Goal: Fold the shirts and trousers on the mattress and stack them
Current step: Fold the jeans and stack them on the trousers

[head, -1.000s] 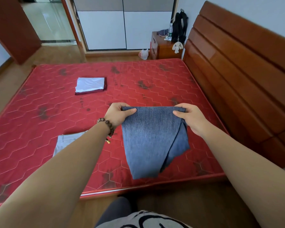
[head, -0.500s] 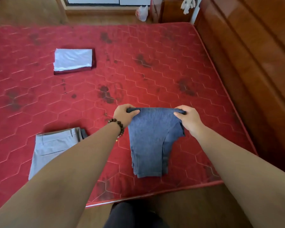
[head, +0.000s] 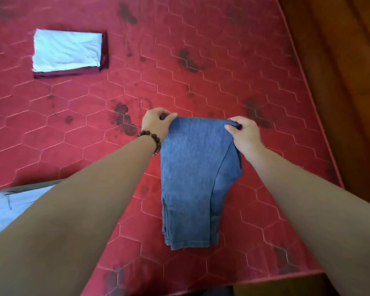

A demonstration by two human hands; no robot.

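We are gripping the folded blue denim trousers by their far edge: our left hand is pinching the left corner with thumb and curled fingers, and our right hand is clamping the right corner in the same way. The trousers are lying on the red quilted mattress with a hexagon stitch pattern, their far edge lifted a little in our hands and their near end resting flat close to the mattress's front edge. A brown wooden bead bracelet is sitting on our left wrist.

Well apart, at the far left of the mattress, a folded white shirt is lying on top of a folded dark maroon garment. At the near left, a folded light grey pair of trousers is lying partly hidden under our left forearm. A brown wooden headboard is running along the mattress's right side.
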